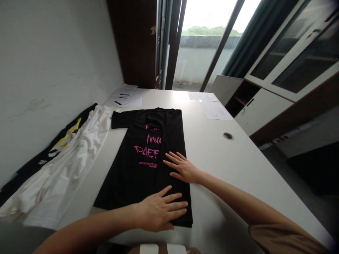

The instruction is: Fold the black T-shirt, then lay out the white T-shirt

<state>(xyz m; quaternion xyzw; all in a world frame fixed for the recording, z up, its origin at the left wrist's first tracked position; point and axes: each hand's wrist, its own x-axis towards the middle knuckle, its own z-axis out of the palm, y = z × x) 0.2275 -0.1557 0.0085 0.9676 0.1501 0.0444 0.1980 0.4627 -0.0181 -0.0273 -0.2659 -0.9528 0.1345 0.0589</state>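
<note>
White tbl point(238, 162) holds blk tee point(143, 183), white garment point(79, 151), dark garment point(34, 167) — plus papers point(217, 110), prob. printed.

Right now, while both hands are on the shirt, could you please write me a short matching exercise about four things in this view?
Things:
1. black shirt
2. white garment
3. left hand
4. right hand

Descriptions:
A. spread palm down, close to the shirt's lower hem
B. rumpled, on the left side of the table
C. spread palm down, farther from the lower hem
D. marked with pink lettering

Right pairs: 1-D, 2-B, 3-A, 4-C.
</note>
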